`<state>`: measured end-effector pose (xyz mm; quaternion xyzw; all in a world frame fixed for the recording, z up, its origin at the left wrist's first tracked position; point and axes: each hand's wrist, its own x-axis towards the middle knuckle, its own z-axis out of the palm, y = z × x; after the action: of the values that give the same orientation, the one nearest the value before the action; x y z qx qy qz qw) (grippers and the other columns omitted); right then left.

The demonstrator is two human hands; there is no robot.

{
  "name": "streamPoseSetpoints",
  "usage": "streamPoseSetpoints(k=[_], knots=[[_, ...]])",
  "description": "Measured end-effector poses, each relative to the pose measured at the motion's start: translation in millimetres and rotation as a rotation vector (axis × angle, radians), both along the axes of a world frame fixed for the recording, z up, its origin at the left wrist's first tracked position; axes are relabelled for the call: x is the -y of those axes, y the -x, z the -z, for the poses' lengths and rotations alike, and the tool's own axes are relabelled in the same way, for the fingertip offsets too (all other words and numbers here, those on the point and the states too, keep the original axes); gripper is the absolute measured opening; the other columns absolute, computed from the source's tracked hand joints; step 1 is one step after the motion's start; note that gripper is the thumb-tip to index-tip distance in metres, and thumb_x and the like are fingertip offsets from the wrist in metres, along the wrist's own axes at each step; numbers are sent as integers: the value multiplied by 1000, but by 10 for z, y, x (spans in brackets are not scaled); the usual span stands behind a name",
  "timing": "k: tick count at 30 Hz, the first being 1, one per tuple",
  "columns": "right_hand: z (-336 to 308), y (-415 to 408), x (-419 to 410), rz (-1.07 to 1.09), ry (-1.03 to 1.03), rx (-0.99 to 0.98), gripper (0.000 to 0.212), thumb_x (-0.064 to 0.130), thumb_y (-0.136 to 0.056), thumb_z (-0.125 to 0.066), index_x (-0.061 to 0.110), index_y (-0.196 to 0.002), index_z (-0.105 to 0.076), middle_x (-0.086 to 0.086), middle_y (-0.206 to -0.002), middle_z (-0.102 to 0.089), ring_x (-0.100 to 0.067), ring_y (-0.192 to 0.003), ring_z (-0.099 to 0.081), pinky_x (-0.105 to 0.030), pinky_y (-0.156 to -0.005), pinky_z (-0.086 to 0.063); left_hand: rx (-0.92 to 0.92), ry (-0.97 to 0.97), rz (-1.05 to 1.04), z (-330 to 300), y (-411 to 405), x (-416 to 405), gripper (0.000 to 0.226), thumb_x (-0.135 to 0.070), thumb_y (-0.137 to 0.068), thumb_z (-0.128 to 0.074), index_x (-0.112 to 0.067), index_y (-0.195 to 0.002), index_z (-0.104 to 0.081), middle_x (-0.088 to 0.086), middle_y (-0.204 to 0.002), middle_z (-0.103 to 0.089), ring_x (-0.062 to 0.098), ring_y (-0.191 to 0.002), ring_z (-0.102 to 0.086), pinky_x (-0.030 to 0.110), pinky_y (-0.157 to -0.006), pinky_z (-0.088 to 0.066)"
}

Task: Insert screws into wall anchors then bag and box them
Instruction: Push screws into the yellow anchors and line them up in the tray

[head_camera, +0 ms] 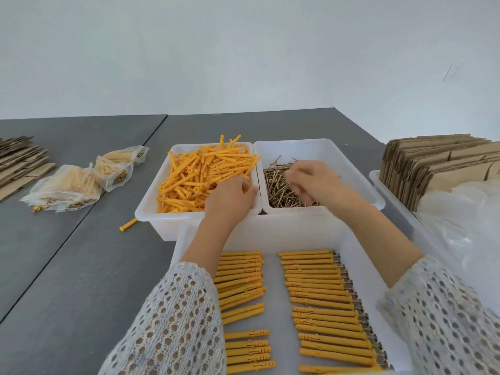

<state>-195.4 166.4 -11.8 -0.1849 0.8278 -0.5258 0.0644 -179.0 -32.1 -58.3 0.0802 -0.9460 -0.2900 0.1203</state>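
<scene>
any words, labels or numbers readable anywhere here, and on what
None can be read.
The cardboard stack on the right shows no print.
The filled bags on the left carry no visible label.
The assembled anchors in the near tray bear moulded ridges, not letters.
The white bins are unmarked.

Packing bench (anchor bins (151, 201), flat cartons (433, 169))

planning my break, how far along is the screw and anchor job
Done: three filled bags lie on the table's left, and two rows of assembled anchors fill the near tray. In hand: the left hand reaches into the loose anchors, the right hand, blurred, into the screws. Left: both bins remain well stocked, the rows are unbagged, and the flat cartons are unfolded.
</scene>
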Motion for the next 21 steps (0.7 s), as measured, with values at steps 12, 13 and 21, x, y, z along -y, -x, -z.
streamPoseSetpoints(k=[12, 13, 21], knots=[[417, 529, -204, 255, -822, 23, 45, 46, -91, -60, 18, -64, -39, 1, -63, -45, -17, -57, -43, -30, -56, -34, 45, 132, -103, -59, -31, -30, 38, -41, -99, -46, -13, -124, -51, 8, -114, -62, 29, -107, -58, 45, -85, -52], [415, 542, -202, 225, -826, 25, 42, 43, -91, -61, 17, -65, -41, 1, -64, -47, -17, -59, -45, -30, -56, -34, 63, 146, -93, -63, -25, -32, 36, -40, -100, -45, -13, -123, -54, 8, -112, -64, 28, -103, -59, 41, -81, -52], [418, 565, -193, 93, -732, 95, 34, 36, -87, -69, 15, -74, -46, -2, -71, -45, -18, -65, -41, -30, -59, -32, 106, 44, -1, -62, 6, 4, 15, -32, -101, -44, -27, -103, -58, -4, -96, -60, 19, -86, -55, 36, -72, -46]])
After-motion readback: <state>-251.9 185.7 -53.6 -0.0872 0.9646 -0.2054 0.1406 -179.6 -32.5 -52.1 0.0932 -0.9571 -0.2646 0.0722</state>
